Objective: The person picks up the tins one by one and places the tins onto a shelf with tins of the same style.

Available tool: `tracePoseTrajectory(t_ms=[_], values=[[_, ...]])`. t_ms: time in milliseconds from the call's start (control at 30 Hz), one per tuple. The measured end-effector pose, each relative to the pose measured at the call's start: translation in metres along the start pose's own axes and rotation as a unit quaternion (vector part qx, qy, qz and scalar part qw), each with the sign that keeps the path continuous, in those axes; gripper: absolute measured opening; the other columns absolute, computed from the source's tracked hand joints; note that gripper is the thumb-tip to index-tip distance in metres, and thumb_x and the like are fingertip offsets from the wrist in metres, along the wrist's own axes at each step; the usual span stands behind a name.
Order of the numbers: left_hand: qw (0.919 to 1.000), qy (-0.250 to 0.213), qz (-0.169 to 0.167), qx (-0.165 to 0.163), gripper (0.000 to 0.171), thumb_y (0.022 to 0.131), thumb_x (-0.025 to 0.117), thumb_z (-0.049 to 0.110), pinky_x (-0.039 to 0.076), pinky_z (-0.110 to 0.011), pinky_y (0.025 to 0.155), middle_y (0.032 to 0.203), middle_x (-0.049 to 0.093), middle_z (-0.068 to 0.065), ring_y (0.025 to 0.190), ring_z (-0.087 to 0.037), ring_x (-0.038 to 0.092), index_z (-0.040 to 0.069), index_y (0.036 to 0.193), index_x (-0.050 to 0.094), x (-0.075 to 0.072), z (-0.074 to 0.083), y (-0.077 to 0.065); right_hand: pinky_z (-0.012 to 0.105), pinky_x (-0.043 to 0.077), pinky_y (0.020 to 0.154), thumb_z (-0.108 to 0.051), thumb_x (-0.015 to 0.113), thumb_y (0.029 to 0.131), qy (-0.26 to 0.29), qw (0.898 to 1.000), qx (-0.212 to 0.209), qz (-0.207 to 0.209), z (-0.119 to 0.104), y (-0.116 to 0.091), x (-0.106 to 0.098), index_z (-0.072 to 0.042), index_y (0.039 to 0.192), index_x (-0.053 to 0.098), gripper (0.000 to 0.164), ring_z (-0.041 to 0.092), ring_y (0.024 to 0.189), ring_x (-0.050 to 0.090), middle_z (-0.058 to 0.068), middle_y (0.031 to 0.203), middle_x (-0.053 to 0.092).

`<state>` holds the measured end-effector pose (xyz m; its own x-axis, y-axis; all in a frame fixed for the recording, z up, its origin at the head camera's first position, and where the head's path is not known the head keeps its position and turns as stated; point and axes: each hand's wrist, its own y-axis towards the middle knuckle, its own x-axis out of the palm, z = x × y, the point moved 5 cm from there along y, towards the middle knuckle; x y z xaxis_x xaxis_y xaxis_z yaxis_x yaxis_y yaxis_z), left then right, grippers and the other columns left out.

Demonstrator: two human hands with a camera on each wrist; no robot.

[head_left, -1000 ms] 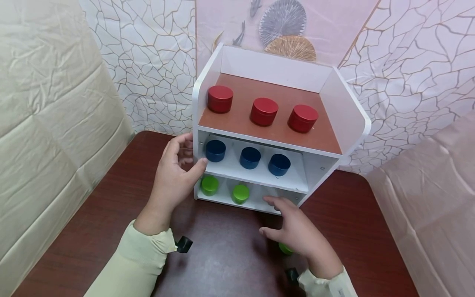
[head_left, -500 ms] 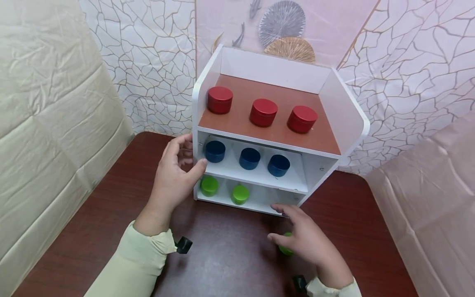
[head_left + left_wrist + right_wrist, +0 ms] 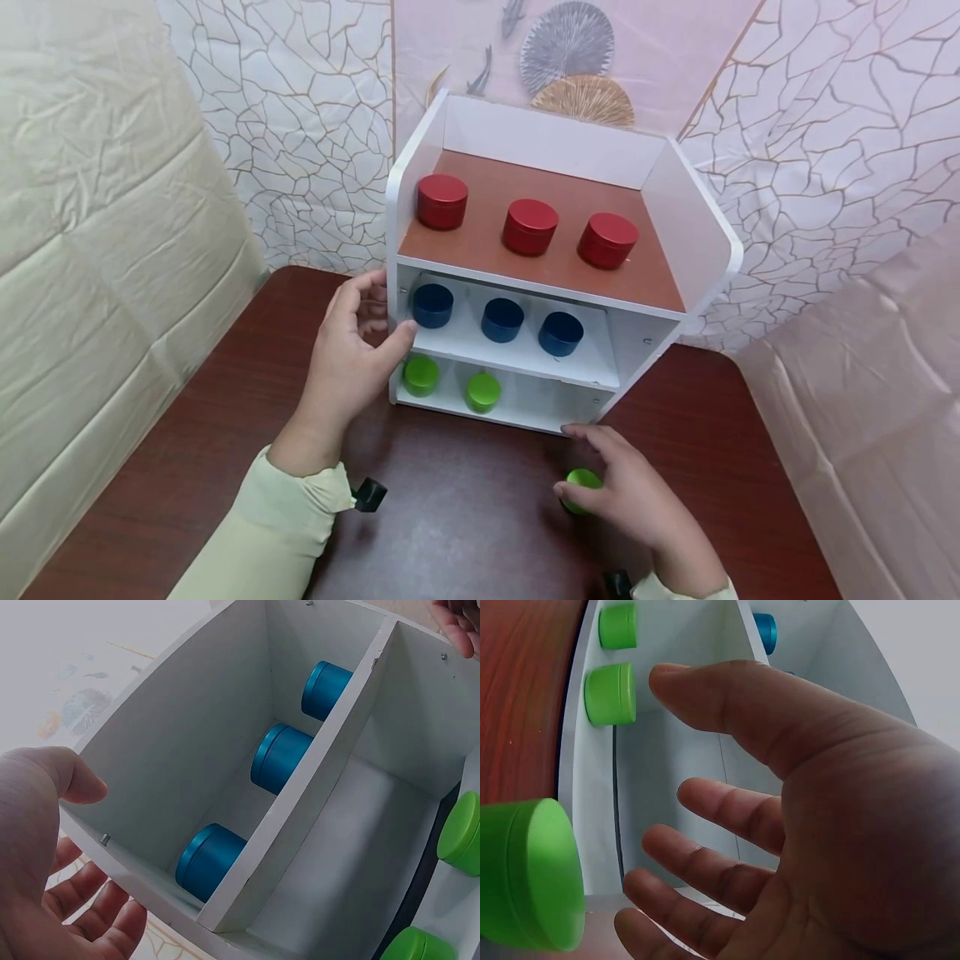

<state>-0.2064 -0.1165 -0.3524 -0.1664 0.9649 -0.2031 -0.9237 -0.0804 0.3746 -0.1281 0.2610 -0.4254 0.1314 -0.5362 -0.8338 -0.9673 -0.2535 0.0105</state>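
A white three-level shelf unit (image 3: 517,268) stands on the dark table. My left hand (image 3: 348,367) grips its left side panel, thumb on the inner side and fingers outside. My right hand (image 3: 637,492) hovers with spread fingers and holds nothing. A green round tin (image 3: 583,476) stands on the table in front of the shelf, partly hidden by the right thumb; in the right wrist view this tin (image 3: 551,874) is left of the fingertips. Two more green tins (image 3: 483,392) stand on the bottom level, left and middle.
Three blue tins (image 3: 502,320) line the middle level, and three red tins (image 3: 530,227) stand on the brown top board. Pale cloth (image 3: 97,208) hangs on the left, with patterned cloth (image 3: 300,125) behind the shelf.
My right hand has moved from the front of the bottom shelf down and to the right, over the loose green tin. My left hand keeps its place on the shelf.
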Motion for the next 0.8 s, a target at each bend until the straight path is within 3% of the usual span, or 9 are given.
tracePoseTrajectory(t_ms=[267,467,600,800], values=[[1.0,0.003,-0.001,0.0,0.066,0.1,0.082,0.024,0.056,-0.024,0.103,0.141,0.059,-0.003,0.125,-0.017,0.058,0.019,0.159,0.054,0.0,0.0,0.0,0.059,0.056,0.116,-0.035,0.098,0.087,0.015,0.998,0.056,-0.018,0.011,-0.004,0.0,-0.016,0.151,0.068,0.073,0.03,0.137,0.067,0.007,0.148,0.069],[1.0,0.003,0.0,0.003,0.066,0.099,0.083,0.024,0.057,-0.027,0.103,0.141,0.059,-0.003,0.124,-0.017,0.059,0.019,0.158,0.054,0.001,0.001,-0.001,0.059,0.052,0.118,-0.04,0.099,0.086,0.012,0.997,0.074,-0.021,0.02,-0.012,0.002,-0.018,0.151,0.068,0.076,0.026,0.138,0.065,0.005,0.149,0.068],[1.0,0.003,0.002,0.002,0.065,0.099,0.083,0.024,0.057,-0.028,0.103,0.141,0.059,-0.003,0.125,-0.016,0.059,0.019,0.158,0.054,0.0,0.001,-0.001,0.053,0.054,0.115,-0.039,0.1,0.085,0.006,0.998,0.067,-0.011,0.025,-0.016,0.003,-0.019,0.151,0.068,0.077,0.024,0.137,0.066,0.004,0.148,0.069],[1.0,0.001,0.002,0.001,0.065,0.099,0.083,0.023,0.057,-0.028,0.103,0.141,0.058,-0.003,0.125,-0.016,0.058,0.019,0.158,0.054,0.0,0.0,-0.001,0.036,0.058,0.109,-0.035,0.102,0.083,0.033,0.996,0.083,-0.022,0.035,-0.021,0.007,-0.016,0.151,0.067,0.079,0.022,0.131,0.066,0.007,0.148,0.068]])
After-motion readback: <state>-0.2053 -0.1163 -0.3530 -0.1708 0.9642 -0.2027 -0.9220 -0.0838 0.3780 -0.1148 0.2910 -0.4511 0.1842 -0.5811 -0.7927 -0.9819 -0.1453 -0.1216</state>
